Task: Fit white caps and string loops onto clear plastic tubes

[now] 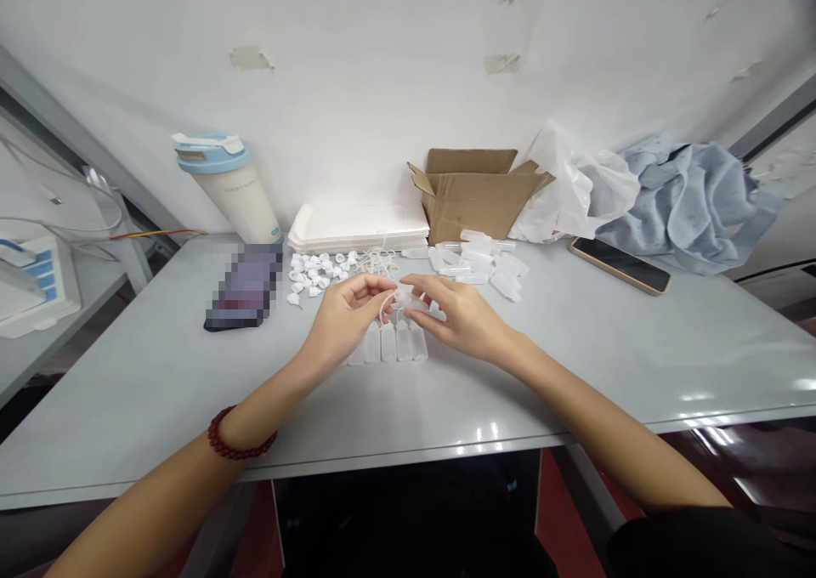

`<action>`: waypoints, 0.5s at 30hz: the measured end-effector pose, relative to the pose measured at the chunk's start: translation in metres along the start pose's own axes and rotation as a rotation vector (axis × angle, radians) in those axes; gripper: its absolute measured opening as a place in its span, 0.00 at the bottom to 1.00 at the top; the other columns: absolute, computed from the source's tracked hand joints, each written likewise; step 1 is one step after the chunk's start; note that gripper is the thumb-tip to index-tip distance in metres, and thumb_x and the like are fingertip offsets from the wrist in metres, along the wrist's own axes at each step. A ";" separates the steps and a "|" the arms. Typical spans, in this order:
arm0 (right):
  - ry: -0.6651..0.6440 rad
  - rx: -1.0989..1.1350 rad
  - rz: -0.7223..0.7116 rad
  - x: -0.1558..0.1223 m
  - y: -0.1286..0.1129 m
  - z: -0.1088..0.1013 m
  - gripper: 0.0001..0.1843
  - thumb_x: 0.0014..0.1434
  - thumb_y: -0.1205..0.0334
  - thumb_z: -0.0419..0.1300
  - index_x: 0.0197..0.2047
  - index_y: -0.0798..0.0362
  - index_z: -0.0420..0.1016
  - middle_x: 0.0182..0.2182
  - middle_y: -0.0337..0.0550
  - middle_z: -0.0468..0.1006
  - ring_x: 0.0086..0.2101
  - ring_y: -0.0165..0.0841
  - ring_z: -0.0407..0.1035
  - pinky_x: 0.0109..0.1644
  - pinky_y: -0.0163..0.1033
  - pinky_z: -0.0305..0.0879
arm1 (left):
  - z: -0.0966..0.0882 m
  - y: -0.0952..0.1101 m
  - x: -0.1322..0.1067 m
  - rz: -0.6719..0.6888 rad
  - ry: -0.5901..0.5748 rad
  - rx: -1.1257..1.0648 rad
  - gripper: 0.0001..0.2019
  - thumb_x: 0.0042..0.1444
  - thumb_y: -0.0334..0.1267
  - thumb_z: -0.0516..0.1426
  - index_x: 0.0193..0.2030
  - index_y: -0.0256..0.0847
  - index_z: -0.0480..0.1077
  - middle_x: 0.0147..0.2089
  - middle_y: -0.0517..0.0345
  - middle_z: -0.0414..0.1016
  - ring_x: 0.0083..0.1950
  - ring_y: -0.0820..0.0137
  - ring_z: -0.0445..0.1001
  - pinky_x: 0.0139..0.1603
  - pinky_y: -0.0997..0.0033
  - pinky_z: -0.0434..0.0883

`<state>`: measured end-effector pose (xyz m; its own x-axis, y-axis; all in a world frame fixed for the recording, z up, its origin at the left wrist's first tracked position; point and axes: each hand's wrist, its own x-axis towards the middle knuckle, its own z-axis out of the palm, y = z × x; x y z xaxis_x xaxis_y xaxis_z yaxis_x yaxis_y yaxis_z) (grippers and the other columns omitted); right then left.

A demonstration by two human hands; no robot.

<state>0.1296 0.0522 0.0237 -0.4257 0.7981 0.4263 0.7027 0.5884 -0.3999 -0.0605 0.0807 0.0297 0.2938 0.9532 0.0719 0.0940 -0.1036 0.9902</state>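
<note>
My left hand [348, 314] is closed in a pinch on a thin white strap loop [383, 306]. Facing it, my right hand [462, 313] has its thumb and fingers around a small clear plastic bottle [417, 303], whose neck end points toward the left fingertips. The fingers partly hide where strap and bottle meet. Just below both hands, several similar bottles [388, 344] lie side by side in a row. Beyond the left hand are a pile of small white caps [312, 274] and a tangle of white straps [377, 262]. More loose bottles [478, 263] are heaped beyond the right hand.
Along the wall stand a blue-lidded tumbler [229, 191], stacked white trays [360, 225], an open cardboard box [475, 200] and a white plastic bag [567, 191]. Blue cloth [694, 200] and a phone [621, 265] lie right; a pixelated dark device [246, 289] lies left on the grey table [637, 348].
</note>
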 end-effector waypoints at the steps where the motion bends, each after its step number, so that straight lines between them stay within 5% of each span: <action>1: -0.010 0.002 0.001 0.000 -0.001 -0.001 0.19 0.63 0.60 0.55 0.57 0.54 0.64 0.44 0.50 0.78 0.35 0.34 0.72 0.38 0.39 0.67 | 0.000 0.001 -0.001 0.021 0.002 0.019 0.09 0.49 0.41 0.62 0.34 0.39 0.74 0.27 0.60 0.73 0.26 0.73 0.71 0.31 0.71 0.71; 9: -0.040 0.061 0.022 0.002 -0.003 -0.003 0.17 0.63 0.61 0.56 0.55 0.53 0.67 0.42 0.47 0.78 0.32 0.32 0.70 0.39 0.38 0.66 | 0.000 0.004 -0.005 0.147 -0.030 0.129 0.10 0.51 0.43 0.61 0.35 0.39 0.75 0.33 0.56 0.77 0.33 0.69 0.74 0.33 0.71 0.71; 15: -0.050 0.053 0.006 0.001 -0.001 -0.002 0.15 0.64 0.61 0.55 0.53 0.55 0.68 0.41 0.49 0.78 0.31 0.32 0.70 0.37 0.37 0.66 | 0.002 0.002 -0.006 0.122 0.008 0.196 0.10 0.51 0.45 0.62 0.36 0.40 0.76 0.34 0.56 0.78 0.36 0.67 0.75 0.33 0.72 0.71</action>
<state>0.1294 0.0519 0.0257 -0.4504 0.8064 0.3831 0.6746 0.5885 -0.4457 -0.0601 0.0746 0.0315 0.3071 0.9322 0.1917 0.2410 -0.2710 0.9319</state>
